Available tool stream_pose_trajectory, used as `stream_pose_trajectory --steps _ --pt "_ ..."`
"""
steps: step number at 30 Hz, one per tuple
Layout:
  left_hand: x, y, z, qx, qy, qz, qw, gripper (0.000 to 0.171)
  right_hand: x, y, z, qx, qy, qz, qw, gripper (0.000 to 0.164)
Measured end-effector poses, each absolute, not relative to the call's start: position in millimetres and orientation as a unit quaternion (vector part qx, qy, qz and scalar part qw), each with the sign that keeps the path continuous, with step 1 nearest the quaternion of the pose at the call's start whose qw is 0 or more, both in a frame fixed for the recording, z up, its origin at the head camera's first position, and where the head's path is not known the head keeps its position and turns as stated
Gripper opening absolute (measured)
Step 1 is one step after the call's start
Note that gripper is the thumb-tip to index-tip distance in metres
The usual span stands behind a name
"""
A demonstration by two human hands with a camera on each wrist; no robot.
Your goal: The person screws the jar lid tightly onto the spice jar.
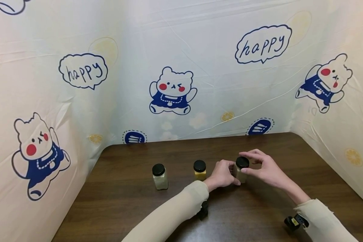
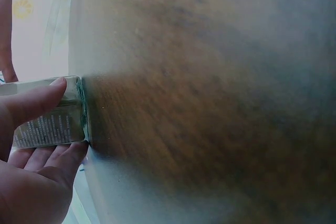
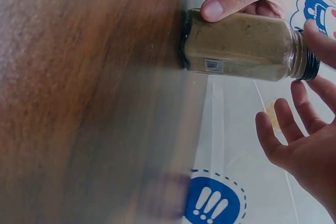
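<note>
A glass jar (image 3: pixel 236 45) of greenish-brown powder with a black lid (image 1: pixel 242 162) stands at the right of the table. My left hand (image 1: pixel 222 174) grips its lower body, thumb on one side and fingers on the other, as the left wrist view shows. At the lid, the thumb and index finger of my right hand (image 1: pixel 267 169) pinch the rim from opposite sides, while the remaining fingers stick out loosely. Printed text covers one face of the jar (image 2: pixel 52 124) in the left wrist view.
Left of my hands stands a jar of yellow contents (image 1: pixel 200 173), partly behind the left wrist. Farther left is a jar of pale contents (image 1: pixel 161 181), also black-lidded. A patterned curtain (image 1: pixel 133 101) closes off the dark wooden table (image 1: pixel 124 201) at the back and sides.
</note>
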State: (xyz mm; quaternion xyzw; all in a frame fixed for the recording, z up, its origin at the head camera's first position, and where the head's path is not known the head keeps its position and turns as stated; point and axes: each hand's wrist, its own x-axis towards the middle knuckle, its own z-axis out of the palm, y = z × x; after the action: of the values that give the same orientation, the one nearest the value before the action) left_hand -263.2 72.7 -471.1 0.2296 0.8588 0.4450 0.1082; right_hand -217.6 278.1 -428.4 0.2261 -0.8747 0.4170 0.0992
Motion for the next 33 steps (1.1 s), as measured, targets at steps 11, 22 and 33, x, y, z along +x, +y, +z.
stream_pose_trajectory --steps 11,22,33 --pt "-263.5 73.0 -470.9 0.231 0.859 0.444 0.106 0.048 -222.4 292.0 -429.4 0.312 -0.773 0.552 -0.015 0.050" --pt "-262.4 72.4 -468.7 0.234 0.859 0.443 0.106 0.046 -223.1 290.7 -429.2 0.326 -0.780 0.535 -0.007 0.045" --pt "-262.5 71.8 -468.8 0.235 0.858 0.445 0.106 0.046 -225.7 293.3 -435.6 0.295 -0.794 0.532 -0.010 0.045"
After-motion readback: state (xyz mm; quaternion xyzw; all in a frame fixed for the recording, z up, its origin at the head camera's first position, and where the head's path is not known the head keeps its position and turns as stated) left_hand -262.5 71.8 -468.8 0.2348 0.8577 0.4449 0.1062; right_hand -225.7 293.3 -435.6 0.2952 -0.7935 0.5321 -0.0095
